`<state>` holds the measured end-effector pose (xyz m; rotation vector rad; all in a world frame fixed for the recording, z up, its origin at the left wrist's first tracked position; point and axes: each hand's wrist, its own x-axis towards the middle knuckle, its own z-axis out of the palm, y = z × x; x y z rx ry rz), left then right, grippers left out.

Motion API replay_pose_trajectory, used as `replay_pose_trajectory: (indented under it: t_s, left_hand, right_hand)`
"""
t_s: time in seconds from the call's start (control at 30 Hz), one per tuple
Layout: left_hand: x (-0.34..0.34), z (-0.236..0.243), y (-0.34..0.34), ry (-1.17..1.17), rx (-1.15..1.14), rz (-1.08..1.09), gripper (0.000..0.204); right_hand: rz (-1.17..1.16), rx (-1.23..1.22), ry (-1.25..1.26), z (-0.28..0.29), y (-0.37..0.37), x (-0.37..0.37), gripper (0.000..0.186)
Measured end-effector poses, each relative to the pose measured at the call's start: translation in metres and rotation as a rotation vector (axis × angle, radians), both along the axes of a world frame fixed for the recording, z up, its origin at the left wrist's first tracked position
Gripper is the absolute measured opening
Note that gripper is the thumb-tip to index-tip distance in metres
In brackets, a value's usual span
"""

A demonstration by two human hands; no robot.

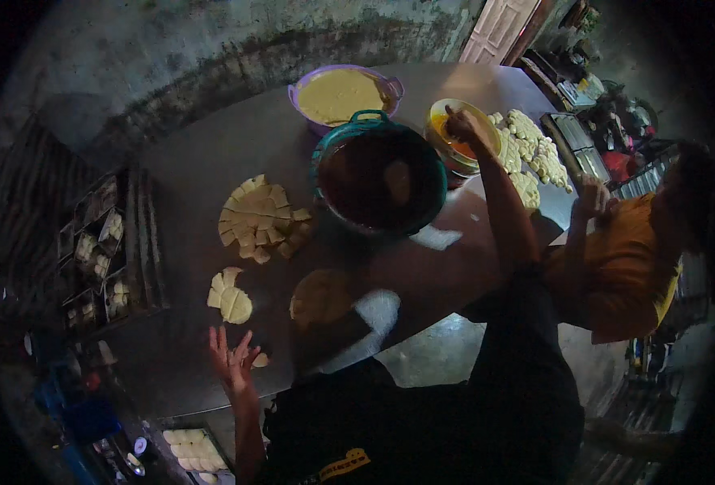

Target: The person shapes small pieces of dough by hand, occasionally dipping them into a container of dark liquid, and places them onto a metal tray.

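My left hand [234, 360] is open above the near left of the table, fingers spread and nothing held. Just beyond its fingertips lies a small dough piece [231, 297] with cuts in it, and a little dough lump [260, 360] sits beside the hand. My right arm stretches far across to a pale bowl [437, 111] of orange-yellow liquid [459, 147]. Over that bowl my right hand [466, 127] is bunched, its fingertips at the liquid; what they hold, if anything, is hidden. Farther left lies a flat dough round [259, 214], cut into several squares.
A green tub [433, 212] with dark insides stands mid-table, before a purple basin [297, 103] of pale dough. Dough lumps [527, 149] fill the far right. Metal tins [91, 250] with dough stand left. Another person in an orange shirt [628, 263] is close on the right.
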<state>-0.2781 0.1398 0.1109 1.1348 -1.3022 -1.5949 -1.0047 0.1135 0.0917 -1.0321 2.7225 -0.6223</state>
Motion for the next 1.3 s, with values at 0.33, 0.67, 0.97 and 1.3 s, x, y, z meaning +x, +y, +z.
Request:
replay_pose_trajectory:
  t_s: [0.33, 0.67, 0.97, 1.3]
  left_hand:
    - [0.019, 0.028, -0.019, 0.167, 0.079, -0.296, 0.042]
    - [0.073, -0.022, -0.017, 0.649, 0.246, -0.185, 0.038]
    - [0.093, -0.026, -0.013, 0.315, 0.066, -0.015, 0.029]
    - [0.105, -0.032, -0.035, 0.784, 0.664, -0.3, 0.023]
  right_hand:
    - [0.444, -0.366, 0.088, 0.057, 0.001, 0.182, 0.036]
    - [0.287, -0.169, -1.409, 0.059, 0.029, 0.609, 0.04]
    - [0.894, -0.315, 0.0, 0.036, 0.03, 0.668, 0.046]
    - [1.058, -0.377, -0.36, 0.097, 0.063, 0.645, 0.036]
